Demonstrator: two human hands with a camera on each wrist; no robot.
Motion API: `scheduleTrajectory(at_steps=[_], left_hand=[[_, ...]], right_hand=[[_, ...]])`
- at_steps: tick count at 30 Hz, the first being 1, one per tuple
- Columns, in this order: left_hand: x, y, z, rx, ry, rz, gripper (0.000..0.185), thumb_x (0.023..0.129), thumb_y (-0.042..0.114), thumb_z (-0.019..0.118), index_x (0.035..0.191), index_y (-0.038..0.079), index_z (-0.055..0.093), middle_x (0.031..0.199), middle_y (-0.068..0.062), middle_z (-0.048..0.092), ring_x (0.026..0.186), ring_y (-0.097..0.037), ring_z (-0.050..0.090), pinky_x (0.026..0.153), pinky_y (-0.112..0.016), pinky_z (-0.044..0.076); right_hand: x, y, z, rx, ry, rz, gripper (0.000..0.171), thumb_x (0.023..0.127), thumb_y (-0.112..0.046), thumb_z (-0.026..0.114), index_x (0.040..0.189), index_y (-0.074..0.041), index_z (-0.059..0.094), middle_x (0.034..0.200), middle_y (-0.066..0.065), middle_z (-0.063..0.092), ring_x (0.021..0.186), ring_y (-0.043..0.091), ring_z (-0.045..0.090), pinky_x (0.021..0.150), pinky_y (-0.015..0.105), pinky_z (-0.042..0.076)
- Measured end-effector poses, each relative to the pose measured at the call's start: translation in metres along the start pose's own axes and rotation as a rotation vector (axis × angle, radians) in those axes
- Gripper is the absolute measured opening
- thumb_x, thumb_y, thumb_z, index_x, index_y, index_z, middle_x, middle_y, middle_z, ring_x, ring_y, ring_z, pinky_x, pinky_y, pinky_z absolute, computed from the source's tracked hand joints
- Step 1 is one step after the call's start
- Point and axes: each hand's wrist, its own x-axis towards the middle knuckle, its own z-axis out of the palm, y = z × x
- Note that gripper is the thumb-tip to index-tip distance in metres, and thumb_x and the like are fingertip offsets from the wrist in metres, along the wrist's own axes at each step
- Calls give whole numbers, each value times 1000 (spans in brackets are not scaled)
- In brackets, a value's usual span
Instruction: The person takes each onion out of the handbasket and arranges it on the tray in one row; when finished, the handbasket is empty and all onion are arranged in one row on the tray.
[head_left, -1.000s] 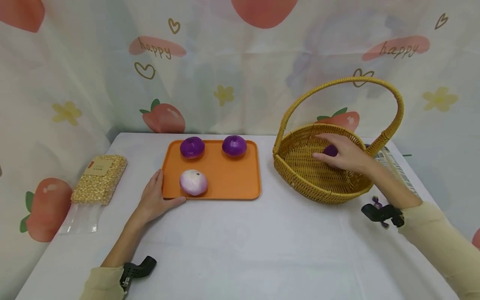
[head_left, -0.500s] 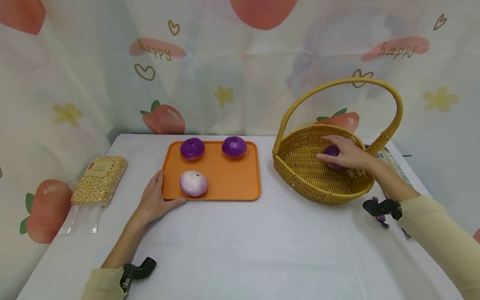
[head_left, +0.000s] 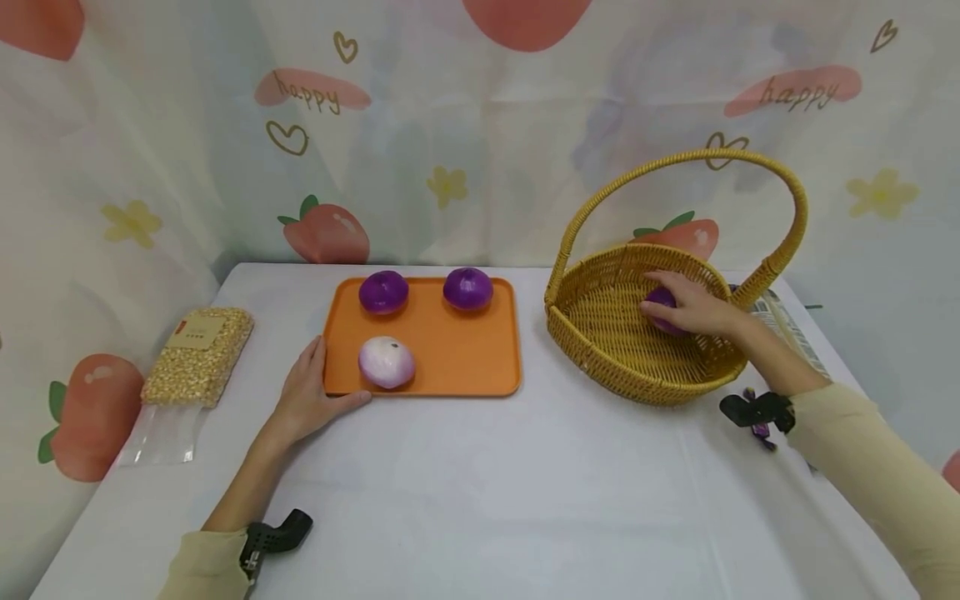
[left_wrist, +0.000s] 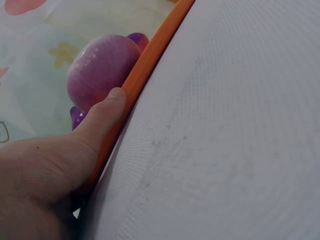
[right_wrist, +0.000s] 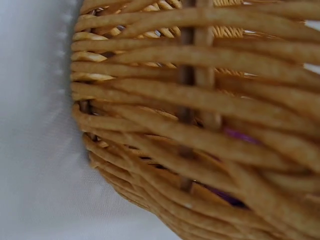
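Note:
My left hand rests at the near left corner of an orange tray. Its fingers lie along the left rim; the thumb presses the front rim. On the tray are a pale, partly peeled onion near that thumb and two purple onions, one back left and one back right. Inside a wicker basket my right hand holds another purple onion, thumb in front, fingers behind. In the right wrist view the basket's weave hides this hand; bits of purple show through.
The basket's tall handle arches over my right hand. A bag of yellow kernels lies at the left. Beneath my right forearm are a small purple wrapped item and a printed packet. A patterned curtain hangs behind.
My right hand has shifted slightly right in the basket; its thumb and fingers have drawn closer together around the onion. The left hand and the tray stay put.

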Motion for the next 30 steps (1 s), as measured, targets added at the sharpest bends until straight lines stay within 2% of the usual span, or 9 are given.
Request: scheduleTrajectory(at_steps=[5,9,14,22,30], left_hand=[[-1,2,-1,-9,-6,-13,119,76,54,75,155,1,3,161,-26,6,146,-47,13,116,-66,18],[-1,2,-1,-9,-14,-25,120,76,57,74,155,2,2,161,-26,5,146,-48,12,115,-66,18],[-1,0,0,-7,-13,-27,121,76,57,74,156,3,2,161,-25,5,146,-47,12,116,-66,18],[-1,-1,2,-6,-11,-26,120,76,57,74,155,2,2,161,-25,6,146,-47,12,115,-66,19],[0,-1,1,-5,-1,-11,120,76,55,75,155,1,3,161,-26,7,146,-47,13,116,-65,18]], right_hand=[[1,1,-1,2,-3,-17,62,99,-20,53,144,12,26,145,38,29,131,52,30,108,69,25],[1,3,-1,1,-11,-8,62,99,-20,54,144,13,25,143,38,29,130,51,30,108,68,26],[-1,7,0,5,-7,3,67,98,-23,56,144,13,24,142,37,30,129,51,31,107,69,29],[-4,8,4,45,1,76,68,97,-33,58,141,10,31,133,34,40,120,47,41,96,64,44],[-1,9,5,104,-7,141,74,93,-41,62,144,3,31,139,33,36,124,49,40,99,65,42]])
